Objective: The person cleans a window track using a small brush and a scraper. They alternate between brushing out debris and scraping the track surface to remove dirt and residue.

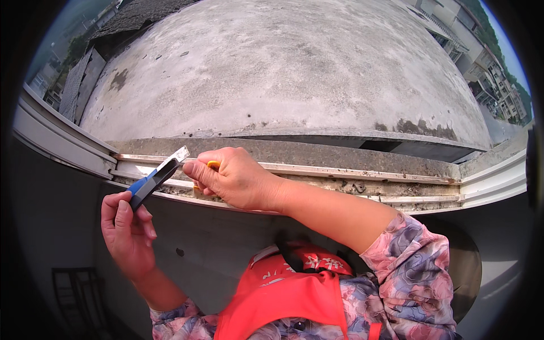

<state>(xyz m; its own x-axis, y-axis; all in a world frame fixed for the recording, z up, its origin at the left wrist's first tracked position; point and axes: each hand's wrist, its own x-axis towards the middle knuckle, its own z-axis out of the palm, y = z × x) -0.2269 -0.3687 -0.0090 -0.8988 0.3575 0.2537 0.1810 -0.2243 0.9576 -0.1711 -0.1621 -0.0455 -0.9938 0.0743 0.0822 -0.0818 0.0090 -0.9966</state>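
Observation:
My left hand (129, 231) holds a blue and dark grey handheld tool (154, 180) by its lower end, tilted up to the right. A pale, dirt-flecked flat piece sticks out at its upper tip. Close beside that tip, my right hand (227, 176) is closed around something with a yellow-orange loop (213, 165); the rest of it is hidden by the fingers. Both hands are over a white window frame's bottom track (323, 171), whose grooves hold dark dirt and debris.
Beyond the track lie a concrete ledge (297, 153) and a broad concrete roof (280, 72). White frame sides rise at left (63, 131) and right (493, 182). A dark rack (76, 293) stands low at left, and a red apron (284, 293) covers my front.

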